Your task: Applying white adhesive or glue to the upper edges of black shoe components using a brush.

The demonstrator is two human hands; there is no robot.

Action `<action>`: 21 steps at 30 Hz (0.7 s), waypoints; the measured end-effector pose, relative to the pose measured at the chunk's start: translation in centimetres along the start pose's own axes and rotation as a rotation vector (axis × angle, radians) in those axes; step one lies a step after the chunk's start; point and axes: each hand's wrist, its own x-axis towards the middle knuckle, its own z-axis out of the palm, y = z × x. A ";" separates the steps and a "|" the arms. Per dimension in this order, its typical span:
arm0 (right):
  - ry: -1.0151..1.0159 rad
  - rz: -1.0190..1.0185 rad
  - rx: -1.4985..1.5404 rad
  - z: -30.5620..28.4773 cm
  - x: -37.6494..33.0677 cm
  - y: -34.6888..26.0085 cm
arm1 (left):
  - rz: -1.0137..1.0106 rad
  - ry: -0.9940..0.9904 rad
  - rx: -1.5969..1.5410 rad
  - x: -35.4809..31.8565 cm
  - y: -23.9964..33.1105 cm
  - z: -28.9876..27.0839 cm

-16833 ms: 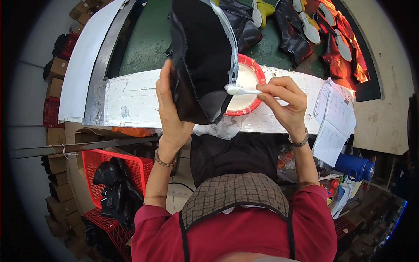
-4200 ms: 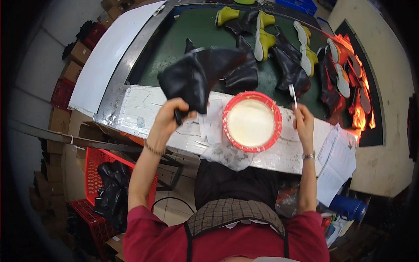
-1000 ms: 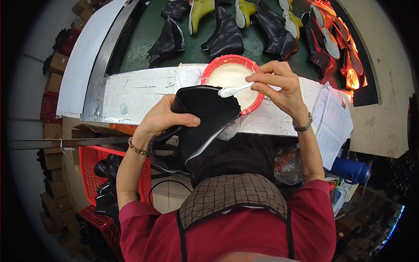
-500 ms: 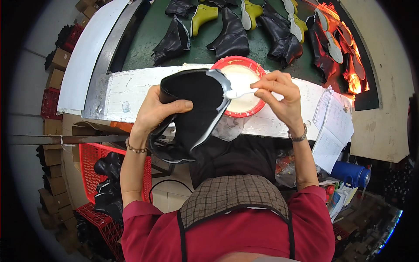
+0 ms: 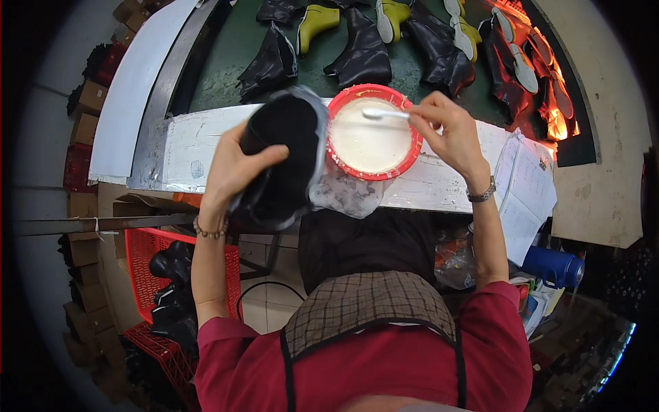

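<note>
My left hand (image 5: 237, 163) grips a black boot upper (image 5: 292, 147), thumb inside it. The upper is blurred by motion, and a pale, wet-looking band runs along its edge. Between the fingertips of my right hand (image 5: 449, 134) is a small white brush, like a toothbrush (image 5: 381, 114); its head is over the creamy white paste (image 5: 374, 141). That paste fills a red bowl (image 5: 374, 176) standing on a white board (image 5: 439, 180). The bowl sits just right of the boot upper, apart from it.
Black boots (image 5: 360, 55) and yellow-green shoe forms (image 5: 317, 27) lie on a green surface beyond the board, lit orange at right. Papers (image 5: 522, 199) hang at the board's right end above a blue flask (image 5: 552, 266). A red crate (image 5: 141, 268) with black boots stands lower left.
My right hand has lifted the brush off the boot upper's edge and brought it over the bowl. My left hand has moved the upper left, turning it away from the bowl.
</note>
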 end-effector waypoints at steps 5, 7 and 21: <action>-0.080 -0.033 -0.381 2.5 -2.8 1.5 | 0.274 0.278 0.371 2.5 -8.6 -2.0; -0.011 -0.056 -0.411 2.4 -3.1 1.4 | 0.113 0.154 0.542 1.3 -10.4 -2.2; 0.107 0.237 -0.076 1.9 -5.8 1.6 | -0.115 -0.092 0.987 -5.2 -12.2 -1.0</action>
